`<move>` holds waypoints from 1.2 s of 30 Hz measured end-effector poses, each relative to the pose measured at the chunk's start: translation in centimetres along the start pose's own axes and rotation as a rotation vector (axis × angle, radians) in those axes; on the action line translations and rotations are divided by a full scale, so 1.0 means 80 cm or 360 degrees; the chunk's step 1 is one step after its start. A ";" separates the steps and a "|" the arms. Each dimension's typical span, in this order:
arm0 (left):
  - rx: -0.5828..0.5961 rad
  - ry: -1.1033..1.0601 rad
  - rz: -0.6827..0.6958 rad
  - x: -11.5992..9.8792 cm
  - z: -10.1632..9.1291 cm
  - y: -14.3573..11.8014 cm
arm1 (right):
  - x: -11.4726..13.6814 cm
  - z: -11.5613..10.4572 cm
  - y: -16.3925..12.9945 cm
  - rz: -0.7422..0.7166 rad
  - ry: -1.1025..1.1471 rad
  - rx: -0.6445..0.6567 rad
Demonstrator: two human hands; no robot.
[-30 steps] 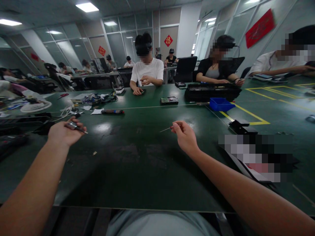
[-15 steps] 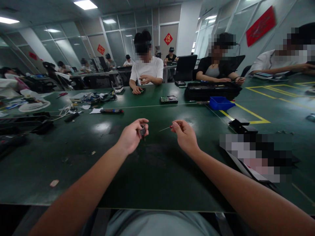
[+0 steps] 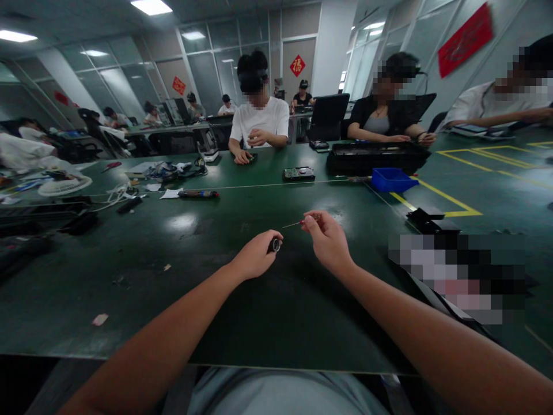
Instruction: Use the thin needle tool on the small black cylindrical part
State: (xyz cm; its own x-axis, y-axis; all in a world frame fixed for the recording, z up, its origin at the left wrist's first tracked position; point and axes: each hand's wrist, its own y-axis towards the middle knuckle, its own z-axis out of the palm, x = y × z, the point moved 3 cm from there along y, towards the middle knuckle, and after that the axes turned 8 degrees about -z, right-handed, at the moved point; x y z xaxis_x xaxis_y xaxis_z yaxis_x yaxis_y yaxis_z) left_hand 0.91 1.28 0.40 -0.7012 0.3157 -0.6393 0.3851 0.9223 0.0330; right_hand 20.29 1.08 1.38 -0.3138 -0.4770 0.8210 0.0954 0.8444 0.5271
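Right fingers: thumb and forefinger of the right hand [image 3: 330, 243] pinched together on a thin straight metal-shafted tool with a red collar [image 3: 292, 225]; no gap showing. Rest of its handle lost in the grip.
Left fingers: left hand [image 3: 256, 255] curled round a small dark cylinder with a pale-rimmed round end [image 3: 275, 246], end facing right. Perhaps a tool handle; too little shows to be sure.
Shaft tip: points left, near the left fingers, apart from them and from the cylinder.
Handling: best, I judge, to grip the tool close to the collar, bring the two pieces together slowly, and hold the point clear of the left fingertips.
Worktop: dark green, smooth [image 3: 280, 328]; both pieces appear held above it.
Beyond: a flat metal-and-green-circuit-board unit [image 3: 299, 173]; a blue plastic bin [image 3: 392, 183] farther right.
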 end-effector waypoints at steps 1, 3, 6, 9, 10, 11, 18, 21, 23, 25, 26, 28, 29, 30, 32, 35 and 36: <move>0.0002 0.0016 0.0011 0.002 -0.001 0.001 | 0.002 -0.002 0.000 0.0020 -0.0046 -0.0016; -0.0029 0.0017 0.0054 0.005 -0.004 0.003 | 0.006 -0.006 0.002 0.0058 -0.0179 -0.0049; -0.0133 -0.0031 0.0069 0.008 -0.006 0.003 | 0.011 -0.011 0.003 0.0068 -0.0334 -0.0035; -0.0243 -0.0085 0.0010 0.014 -0.006 0.003 | 0.012 -0.011 0.003 0.0055 -0.0207 -0.0012; -0.0269 -0.0100 -0.0001 0.016 -0.007 0.003 | 0.011 -0.010 0.003 0.0054 -0.0120 -0.0005; -0.0290 -0.0113 -0.0004 0.018 -0.007 0.004 | 0.010 -0.009 0.003 0.0056 -0.0026 -0.0003; -0.0332 -0.0184 0.0026 0.026 -0.007 0.008 | 0.001 -0.003 0.005 0.0093 0.0559 -0.0047; -0.0330 -0.0193 0.0016 0.026 -0.006 0.008 | 0.001 -0.002 0.004 0.0107 0.0641 -0.0024; -0.0329 -0.0200 0.0019 0.025 -0.006 0.008 | 0.002 0.000 0.003 0.0106 0.0650 0.0014; -0.0329 -0.0206 0.0031 0.024 -0.006 0.008 | 0.002 0.002 0.002 0.0103 0.0646 0.0065; -0.0329 -0.0208 0.0036 0.023 -0.006 0.008 | 0.002 0.003 0.002 0.0098 0.0637 0.0087; -0.0324 -0.0205 0.0038 0.023 -0.006 0.007 | 0.002 0.004 0.001 0.0084 0.0594 0.0112; -0.0322 -0.0202 0.0039 0.023 -0.006 0.007 | 0.002 0.004 0.001 0.0075 0.0567 0.0110; -0.0317 -0.0197 0.0041 0.023 -0.006 0.007 | 0.002 0.004 0.000 0.0068 0.0543 0.0103; -0.0306 -0.0190 0.0053 0.023 -0.006 0.007 | 0.002 0.004 0.000 0.0058 0.0514 0.0086; -0.0291 -0.0174 0.0052 0.023 -0.005 0.006 | 0.003 0.004 0.001 0.0043 0.0498 0.0096; -0.0286 -0.0165 0.0045 0.023 -0.005 0.006 | 0.003 0.004 0.001 0.0036 0.0488 0.0109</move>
State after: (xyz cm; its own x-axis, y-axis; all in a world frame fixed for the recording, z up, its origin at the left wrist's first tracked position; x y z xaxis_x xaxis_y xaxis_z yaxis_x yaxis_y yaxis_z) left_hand -0.44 2.42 -0.45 -0.6224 0.3261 -0.7115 0.2842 0.9412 0.1827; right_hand 19.92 1.08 1.55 -0.0117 -0.5003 0.8658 0.0320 0.8652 0.5004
